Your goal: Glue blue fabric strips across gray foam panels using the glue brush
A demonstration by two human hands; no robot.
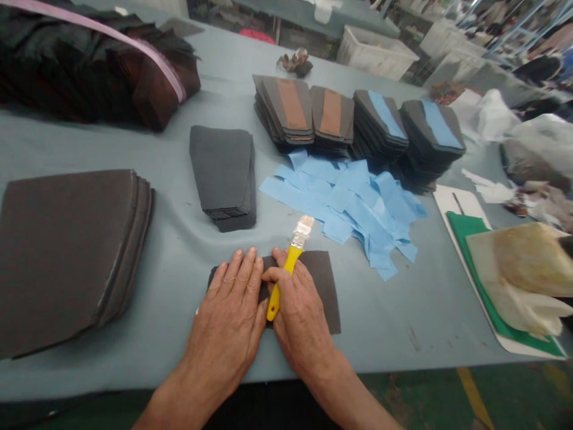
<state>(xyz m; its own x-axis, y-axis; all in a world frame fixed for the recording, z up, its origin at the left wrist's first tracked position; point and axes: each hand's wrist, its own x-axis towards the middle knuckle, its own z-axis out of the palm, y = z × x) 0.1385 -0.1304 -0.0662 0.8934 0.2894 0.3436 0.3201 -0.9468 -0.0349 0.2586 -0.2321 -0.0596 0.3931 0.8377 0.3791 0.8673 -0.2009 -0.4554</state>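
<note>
My left hand (233,310) lies flat on a dark grey fabric piece (326,292) near the table's front edge, fingers stretched forward. Beside it, my right hand (302,310) presses on the same piece and grips a brush (290,260) with a yellow handle. Its pale bristles point away from me, and the handle's end lies between both hands. Just beyond the hands is a loose heap of light blue strips (344,194). A stack of dark grey cut pieces (222,170) stands ahead of my left hand.
A large dark stack (71,251) lies at left, with a strapped dark bundle (89,65) behind it. Stacks with brown strips (293,107) and blue strips (387,116) stand at the back. A green sheet (496,286) on a white board lies right. White crates (376,52) stand beyond the table.
</note>
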